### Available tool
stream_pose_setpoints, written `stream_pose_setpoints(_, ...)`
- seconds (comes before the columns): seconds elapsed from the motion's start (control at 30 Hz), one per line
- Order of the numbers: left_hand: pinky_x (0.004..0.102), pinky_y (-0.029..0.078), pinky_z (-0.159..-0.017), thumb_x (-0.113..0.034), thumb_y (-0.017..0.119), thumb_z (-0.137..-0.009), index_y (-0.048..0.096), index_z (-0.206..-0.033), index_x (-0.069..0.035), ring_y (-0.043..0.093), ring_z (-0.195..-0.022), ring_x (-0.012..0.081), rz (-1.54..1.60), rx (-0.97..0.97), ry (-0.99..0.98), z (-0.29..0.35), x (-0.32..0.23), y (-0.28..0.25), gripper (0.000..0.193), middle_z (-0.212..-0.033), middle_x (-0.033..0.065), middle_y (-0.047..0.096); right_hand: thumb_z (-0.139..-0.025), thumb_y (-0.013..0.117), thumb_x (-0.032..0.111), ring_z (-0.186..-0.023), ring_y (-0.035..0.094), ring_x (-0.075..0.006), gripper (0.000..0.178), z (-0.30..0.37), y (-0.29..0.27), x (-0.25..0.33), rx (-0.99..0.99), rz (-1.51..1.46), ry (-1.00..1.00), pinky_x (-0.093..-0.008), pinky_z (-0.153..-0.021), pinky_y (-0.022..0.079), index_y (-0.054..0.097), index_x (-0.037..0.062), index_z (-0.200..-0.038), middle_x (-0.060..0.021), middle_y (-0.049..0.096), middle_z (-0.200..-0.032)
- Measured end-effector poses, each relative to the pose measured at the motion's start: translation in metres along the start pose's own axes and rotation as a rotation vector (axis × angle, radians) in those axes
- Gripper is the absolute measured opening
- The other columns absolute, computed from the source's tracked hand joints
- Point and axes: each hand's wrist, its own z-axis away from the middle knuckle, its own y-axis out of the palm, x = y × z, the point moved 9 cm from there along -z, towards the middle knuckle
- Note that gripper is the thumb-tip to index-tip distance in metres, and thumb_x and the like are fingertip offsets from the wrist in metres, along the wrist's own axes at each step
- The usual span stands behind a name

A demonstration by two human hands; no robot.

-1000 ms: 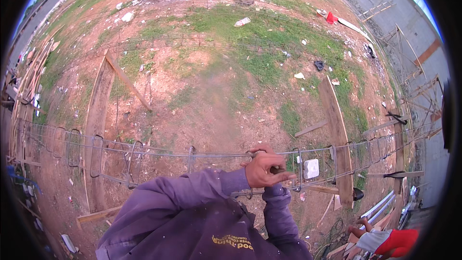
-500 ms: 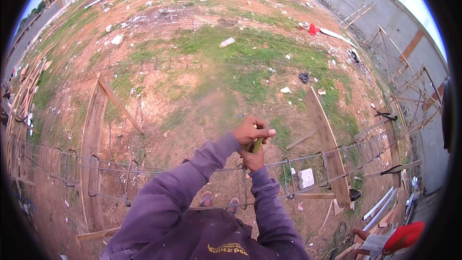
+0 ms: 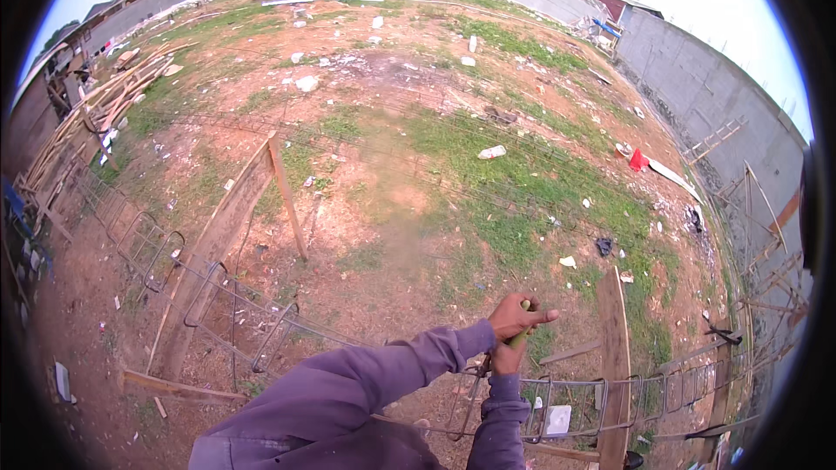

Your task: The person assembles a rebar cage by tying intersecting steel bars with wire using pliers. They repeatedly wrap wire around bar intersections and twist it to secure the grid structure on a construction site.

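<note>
Left hand (image 3: 512, 318): fingers curled closed around the upper part of a slim yellow-green piece (image 3: 519, 338), thumb stretched toward the right.
Right hand (image 3: 505, 359): directly below the left hand and close against it, at the lower end of the piece; finger closure is largely hidden and cannot be told.
Yellow-green piece: between the two hands; long axis steep, upper end leaning slightly right and away from the body. Its lower end is covered, so its full form cannot be told.
Steel cage (image 3: 575, 382): long axis crosswise before the body, passing the lower half of the left board (image 3: 218, 239) and the lower part of the right board (image 3: 615, 331).
Key relation: cage bars lie below the grip, toward the body; the right hand is the nearer one.
Steel loop (image 3: 477, 372): just left of the right wrist; contact cannot be told.
White block (image 3: 557, 420): seen through the cage, beside the right board's left edge.
</note>
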Motion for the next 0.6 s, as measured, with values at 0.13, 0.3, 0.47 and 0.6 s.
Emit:
stream_pose_setpoints(0.13,0.0275,0.045,-0.064,-0.053,0.078,-0.075,0.059,-0.076,-0.003,0.051,-0.068,0.0118,-0.132,-0.256,0.116,0.031,0.007,0.004,0.053,-0.069,-0.0004,0.051,-0.08,0.072,0.013,-0.089,0.063,-0.0203,0.05,0.013,0.018,-0.013,-0.108,0.029,-0.075,-0.0322,-0.072,0.053,0.048,-0.0014,-0.122,-0.0131,0.06,-0.11)
stream_pose_setpoints(0.3,0.0314,0.05,-0.052,-0.057,0.076,-0.075,0.057,-0.071,-0.001,0.06,-0.055,0.0171,0.235,0.842,0.093,0.019,0.007,0.033,0.059,-0.065,0.0075,0.06,-0.085,0.066,0.018,-0.092,0.063,-0.0214,0.05,0.022,0.03,-0.03,-0.045,0.109,0.036,-0.034,-0.077,0.051,0.045,-0.0012,-0.126,-0.0147,0.06,-0.111)
stream_pose_setpoints(0.47,0.0375,0.051,-0.063,-0.053,0.075,-0.078,0.059,-0.095,0.0,0.064,-0.068,0.0228,-0.299,-0.377,0.418,0.034,0.002,-0.01,0.058,-0.066,0.0089,0.061,-0.089,0.06,0.023,-0.096,0.062,-0.0225,0.05,0.026,0.028,-0.033,-0.026,0.126,0.054,-0.0358,-0.083,0.05,0.042,-0.001,-0.129,-0.0162,0.059,-0.113)
stream_pose_setpoints(0.6,0.0381,0.048,-0.067,-0.054,0.07,-0.083,0.063,-0.099,0.0,0.062,-0.072,0.0205,-0.233,-0.107,0.326,0.043,0.039,0.005,0.057,-0.068,0.0084,0.061,-0.092,0.055,0.027,-0.099,0.062,-0.0234,0.051,0.03,0.03,-0.034,-0.023,0.136,0.074,-0.0372,-0.087,0.049,0.04,-0.0008,-0.133,-0.0175,0.059,-0.115)
